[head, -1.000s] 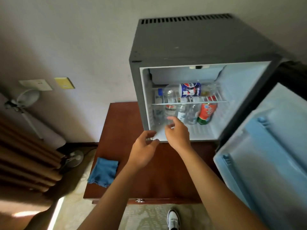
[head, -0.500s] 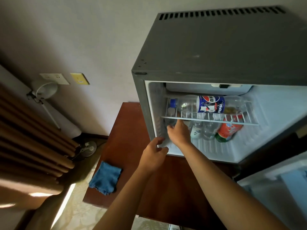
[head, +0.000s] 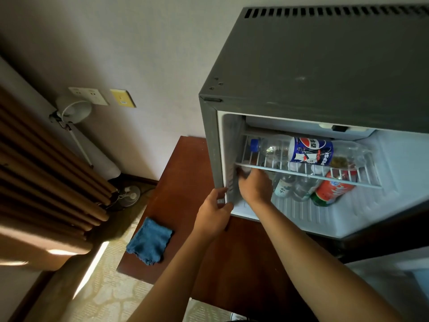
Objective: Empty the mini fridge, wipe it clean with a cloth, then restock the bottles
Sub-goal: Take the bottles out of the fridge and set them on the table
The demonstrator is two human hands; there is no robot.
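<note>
The grey mini fridge stands open on a dark wooden table. A clear Pepsi bottle lies on the wire shelf. Below it stand a red and green soda bottle and two small clear bottles. My right hand reaches under the shelf at the left wall, fingers curled round the top of another clear bottle, mostly hidden. My left hand holds the fridge's lower left front edge. A folded blue cloth lies on the table's left corner.
The fridge door hangs open at the lower right. A brown curtain fills the left side. A white lamp is clipped by the wall sockets, and a small fan sits on the floor by the table.
My right hand has gone from the fridge's front lip deep under the shelf onto the left bottle. My left hand moved up to the fridge's corner. The view moved closer.
</note>
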